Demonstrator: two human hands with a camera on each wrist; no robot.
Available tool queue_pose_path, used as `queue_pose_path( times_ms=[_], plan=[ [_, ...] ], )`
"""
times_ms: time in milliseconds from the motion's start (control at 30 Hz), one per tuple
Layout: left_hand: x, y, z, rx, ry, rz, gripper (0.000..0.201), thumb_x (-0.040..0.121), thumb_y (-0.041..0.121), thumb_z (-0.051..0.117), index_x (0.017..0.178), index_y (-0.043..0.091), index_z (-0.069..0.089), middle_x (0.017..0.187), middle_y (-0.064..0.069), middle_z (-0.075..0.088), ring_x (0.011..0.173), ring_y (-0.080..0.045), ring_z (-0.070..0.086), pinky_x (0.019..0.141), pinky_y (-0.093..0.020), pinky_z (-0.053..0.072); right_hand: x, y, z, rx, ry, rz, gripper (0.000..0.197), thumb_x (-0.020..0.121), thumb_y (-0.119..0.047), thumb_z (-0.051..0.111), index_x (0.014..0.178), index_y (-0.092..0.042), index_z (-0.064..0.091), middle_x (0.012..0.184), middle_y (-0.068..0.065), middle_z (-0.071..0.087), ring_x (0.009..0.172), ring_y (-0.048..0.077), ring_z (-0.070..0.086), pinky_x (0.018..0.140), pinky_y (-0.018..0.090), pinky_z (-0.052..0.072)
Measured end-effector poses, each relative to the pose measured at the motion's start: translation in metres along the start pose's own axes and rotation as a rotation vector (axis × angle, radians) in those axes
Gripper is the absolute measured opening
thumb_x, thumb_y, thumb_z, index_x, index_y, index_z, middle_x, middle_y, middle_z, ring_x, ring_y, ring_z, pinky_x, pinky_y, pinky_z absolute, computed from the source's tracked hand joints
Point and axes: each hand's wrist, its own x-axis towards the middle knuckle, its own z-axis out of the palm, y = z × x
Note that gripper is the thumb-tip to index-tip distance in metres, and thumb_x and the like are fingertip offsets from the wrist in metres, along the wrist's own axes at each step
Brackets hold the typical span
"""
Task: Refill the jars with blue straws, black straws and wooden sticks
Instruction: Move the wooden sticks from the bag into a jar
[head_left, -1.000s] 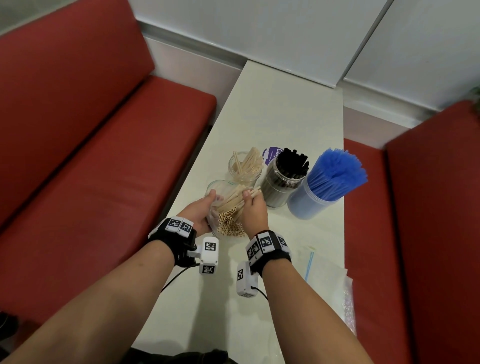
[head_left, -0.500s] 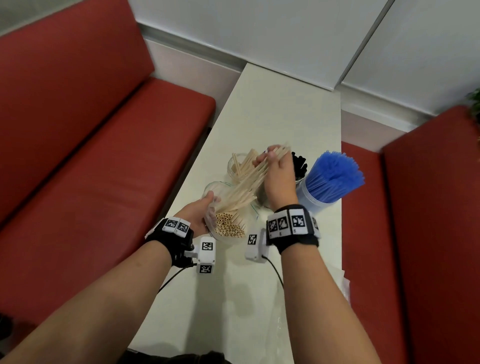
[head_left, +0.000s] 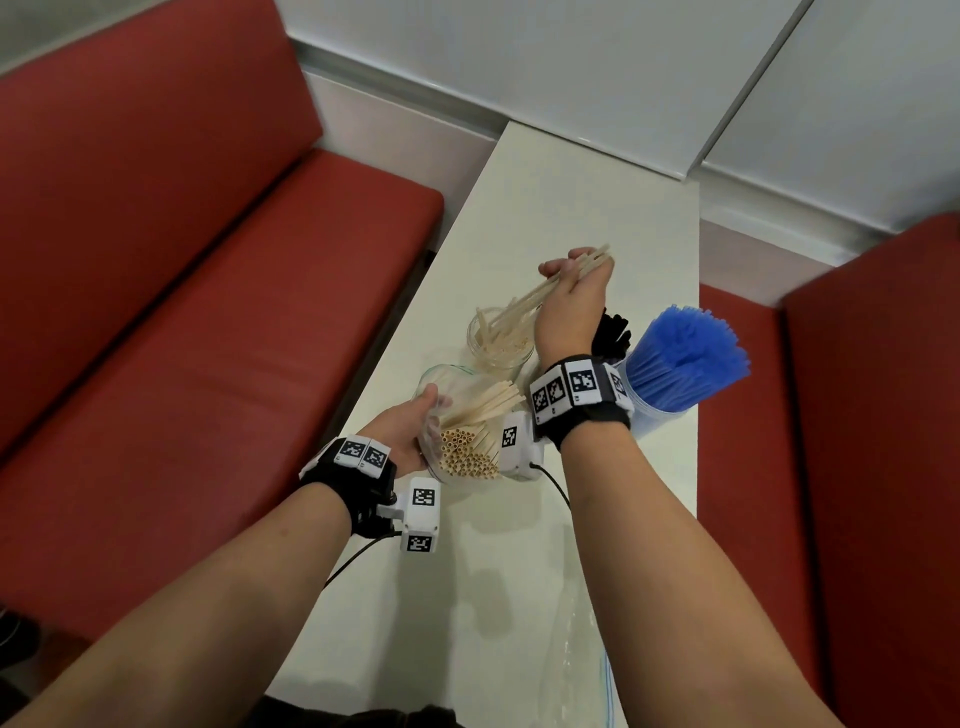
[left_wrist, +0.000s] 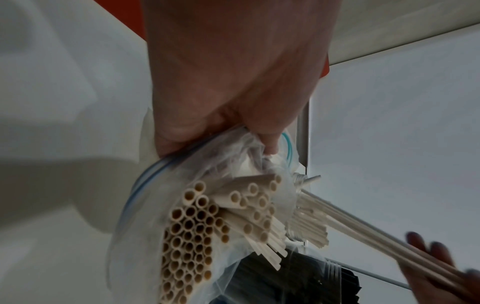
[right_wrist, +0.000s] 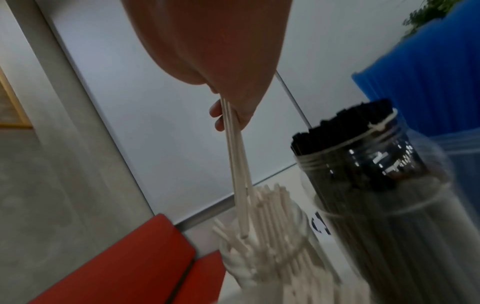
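My right hand (head_left: 574, 273) grips a bunch of wooden sticks (head_left: 524, 304) (right_wrist: 237, 162) by their upper ends, and their lower ends dip into the clear stick jar (head_left: 501, 345) (right_wrist: 270, 246). My left hand (head_left: 410, 428) (left_wrist: 233, 86) holds the rim of a clear zip bag (head_left: 447, 387) (left_wrist: 155, 181) that stands open on the table with tan tube straws (head_left: 467, 457) (left_wrist: 192, 230) and more sticks (head_left: 488, 405) in it. Behind my right wrist stand the jar of black straws (head_left: 613, 332) (right_wrist: 369, 164) and the blue straws (head_left: 685, 358) (right_wrist: 428, 78) in their container.
The narrow white table (head_left: 582, 197) runs away from me to the wall, with red benches on the left (head_left: 218, 312) and the right (head_left: 872, 415). An empty clear plastic bag (head_left: 576, 654) lies on the table near my right forearm.
My right hand has lifted a bunch of sticks out of the bag and carried them up and away to the stick jar. My left hand has stayed on the bag.
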Motion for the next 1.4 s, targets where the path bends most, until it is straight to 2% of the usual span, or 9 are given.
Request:
queue_pose_path(
  times_ms=[233, 433, 633, 767, 933, 1067, 1167, 1267, 1400],
  plan=[
    [0.003, -0.001, -0.002, -0.009, 0.005, -0.007, 0.036, 0.104, 0.053, 0.048, 0.102, 0.022, 0.066, 0.072, 0.001, 0.042, 0.058, -0.011, 0.036, 0.064, -0.029, 0.041, -0.001, 0.02, 0.012, -0.004, -0.043, 0.105, 0.01, 0.104, -0.007, 0.036, 0.11, -0.013, 0.042, 0.101, 0.013, 0.071, 0.095, 0.019, 0.063, 0.087, 0.029, 0.045],
    [0.005, 0.001, -0.001, -0.032, 0.014, -0.004, 0.036, 0.104, 0.052, 0.048, 0.101, 0.021, 0.066, 0.07, 0.001, 0.041, 0.058, -0.012, 0.035, 0.065, -0.03, 0.04, 0.014, 0.005, 0.01, 0.074, 0.068, 0.097, 0.011, 0.105, -0.01, 0.034, 0.106, -0.018, 0.04, 0.099, 0.013, 0.071, 0.095, 0.028, 0.066, 0.093, 0.049, 0.052],
    [0.004, 0.001, 0.002, -0.027, 0.004, 0.017, 0.036, 0.105, 0.051, 0.047, 0.102, 0.02, 0.064, 0.066, 0.001, 0.04, 0.054, -0.013, 0.036, 0.062, -0.028, 0.041, 0.017, 0.014, 0.01, 0.064, 0.111, 0.078, 0.01, 0.106, -0.01, 0.034, 0.107, -0.017, 0.04, 0.096, 0.008, 0.069, 0.086, 0.012, 0.062, 0.083, 0.028, 0.047],
    [0.005, 0.0, 0.001, -0.01, 0.013, 0.021, 0.037, 0.104, 0.052, 0.047, 0.103, 0.02, 0.065, 0.071, 0.0, 0.04, 0.056, -0.014, 0.036, 0.061, -0.028, 0.04, 0.008, 0.035, 0.013, -0.003, -0.033, 0.096, 0.008, 0.102, -0.009, 0.049, 0.106, -0.016, 0.05, 0.09, -0.011, 0.064, 0.083, 0.0, 0.062, 0.07, 0.014, 0.044],
    [0.005, 0.0, 0.001, -0.01, 0.006, 0.018, 0.037, 0.104, 0.053, 0.047, 0.099, 0.021, 0.065, 0.067, 0.001, 0.041, 0.051, -0.013, 0.037, 0.057, -0.027, 0.039, -0.003, 0.051, 0.01, -0.068, -0.125, 0.066, 0.019, 0.1, -0.009, 0.055, 0.114, -0.021, 0.054, 0.095, -0.01, 0.064, 0.08, -0.009, 0.061, 0.068, 0.007, 0.043],
    [0.004, 0.0, 0.001, -0.017, 0.006, 0.015, 0.037, 0.104, 0.052, 0.046, 0.099, 0.02, 0.064, 0.068, 0.001, 0.039, 0.055, -0.013, 0.037, 0.059, -0.028, 0.039, -0.011, 0.054, 0.002, -0.276, -0.228, -0.089, 0.031, 0.107, -0.02, 0.043, 0.135, -0.015, 0.057, 0.128, 0.001, 0.066, 0.115, 0.006, 0.06, 0.095, 0.016, 0.044],
    [0.003, -0.001, 0.001, -0.038, 0.003, 0.013, 0.036, 0.104, 0.051, 0.047, 0.101, 0.02, 0.064, 0.07, 0.001, 0.039, 0.056, -0.013, 0.036, 0.058, -0.028, 0.038, -0.021, 0.07, -0.002, -0.498, -0.485, -0.115, 0.044, 0.109, -0.015, 0.036, 0.152, -0.008, 0.04, 0.16, 0.011, 0.037, 0.15, 0.023, 0.029, 0.122, 0.033, 0.026],
    [0.002, -0.001, 0.003, -0.054, -0.008, 0.003, 0.036, 0.104, 0.052, 0.048, 0.102, 0.02, 0.064, 0.064, 0.002, 0.041, 0.054, -0.013, 0.038, 0.06, -0.03, 0.041, -0.027, 0.083, -0.003, -0.765, -0.662, -0.126, 0.057, 0.11, -0.028, 0.036, 0.159, -0.005, 0.019, 0.168, 0.013, 0.012, 0.156, 0.027, -0.004, 0.127, 0.044, 0.007],
    [0.006, -0.003, -0.001, -0.067, -0.018, 0.003, 0.036, 0.102, 0.052, 0.05, 0.101, 0.02, 0.065, 0.065, 0.001, 0.043, 0.054, -0.014, 0.04, 0.065, -0.03, 0.044, -0.033, 0.08, -0.009, -0.575, -0.528, -0.2, 0.05, 0.109, -0.026, 0.038, 0.157, -0.013, 0.031, 0.165, 0.008, 0.026, 0.156, 0.023, 0.008, 0.126, 0.037, 0.013]
  ],
)
